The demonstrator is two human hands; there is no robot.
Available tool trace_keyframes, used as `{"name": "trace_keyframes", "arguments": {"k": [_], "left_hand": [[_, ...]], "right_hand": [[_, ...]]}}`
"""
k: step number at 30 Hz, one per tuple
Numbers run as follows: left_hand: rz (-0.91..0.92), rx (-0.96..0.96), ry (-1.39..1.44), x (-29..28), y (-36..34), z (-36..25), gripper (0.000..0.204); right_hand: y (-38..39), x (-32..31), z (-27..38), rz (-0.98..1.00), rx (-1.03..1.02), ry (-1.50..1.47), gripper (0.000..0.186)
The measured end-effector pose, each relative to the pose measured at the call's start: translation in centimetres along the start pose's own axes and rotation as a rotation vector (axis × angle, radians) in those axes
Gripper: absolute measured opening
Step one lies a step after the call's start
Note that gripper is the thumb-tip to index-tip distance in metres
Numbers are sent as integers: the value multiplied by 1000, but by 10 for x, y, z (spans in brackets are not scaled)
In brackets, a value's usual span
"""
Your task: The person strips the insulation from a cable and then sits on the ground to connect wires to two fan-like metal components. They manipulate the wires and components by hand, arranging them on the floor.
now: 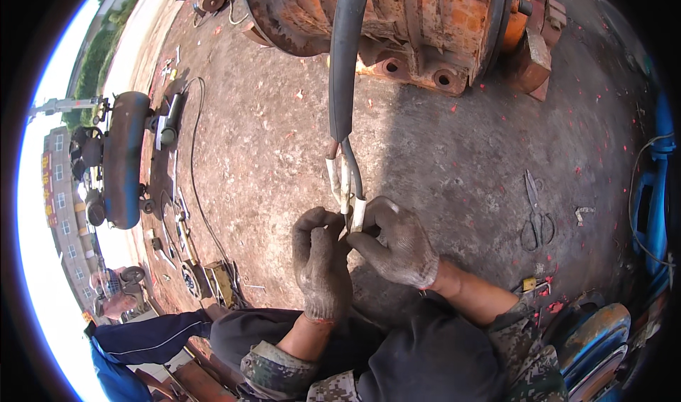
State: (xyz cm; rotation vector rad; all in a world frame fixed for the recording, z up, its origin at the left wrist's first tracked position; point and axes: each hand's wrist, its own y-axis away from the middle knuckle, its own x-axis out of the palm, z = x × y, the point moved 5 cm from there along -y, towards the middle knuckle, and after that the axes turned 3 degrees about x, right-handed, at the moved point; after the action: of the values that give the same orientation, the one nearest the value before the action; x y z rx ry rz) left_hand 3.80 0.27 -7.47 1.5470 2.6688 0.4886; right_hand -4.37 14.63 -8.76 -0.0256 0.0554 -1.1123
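Note:
A thick black cable (342,69) hangs down in front of the orange motor, and its thin insulated wires (356,169) come out of the cut end. White tape or sleeving (359,212) wraps the lower parts of the wires. Both my hands wear dirty knit work gloves. Closed in a pinch, my left hand (321,260) holds the wire ends from the left. From the other side, my right hand (399,242) pinches the wire with the white wrap between thumb and forefinger. Fingertips hide the very tips of the wires.
A rusty orange motor housing (418,19) with bolt-hole feet stands at the far side. Scissors (538,221) lie on the concrete to the right, near a blue metal frame (652,196). A tank compressor (126,161) and scattered tools are at left. A person's leg (149,338) shows lower left.

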Motion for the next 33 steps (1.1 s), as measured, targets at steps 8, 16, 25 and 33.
{"name": "trace_keyframes", "arguments": {"k": [8, 16, 25, 33], "left_hand": [[243, -132, -320, -12, 15, 36, 53], [367, 241, -804, 23, 7, 6, 21], [331, 409, -826, 18, 13, 5, 25], [300, 376, -1045, 26, 11, 0, 25]], "right_hand": [[4, 3, 9, -13, 146, 6, 25], [-8, -21, 6, -134, 473, -160, 20], [-4, -3, 10, -42, 157, 343, 46], [-9, -16, 4, -7, 274, 82, 21]]}}
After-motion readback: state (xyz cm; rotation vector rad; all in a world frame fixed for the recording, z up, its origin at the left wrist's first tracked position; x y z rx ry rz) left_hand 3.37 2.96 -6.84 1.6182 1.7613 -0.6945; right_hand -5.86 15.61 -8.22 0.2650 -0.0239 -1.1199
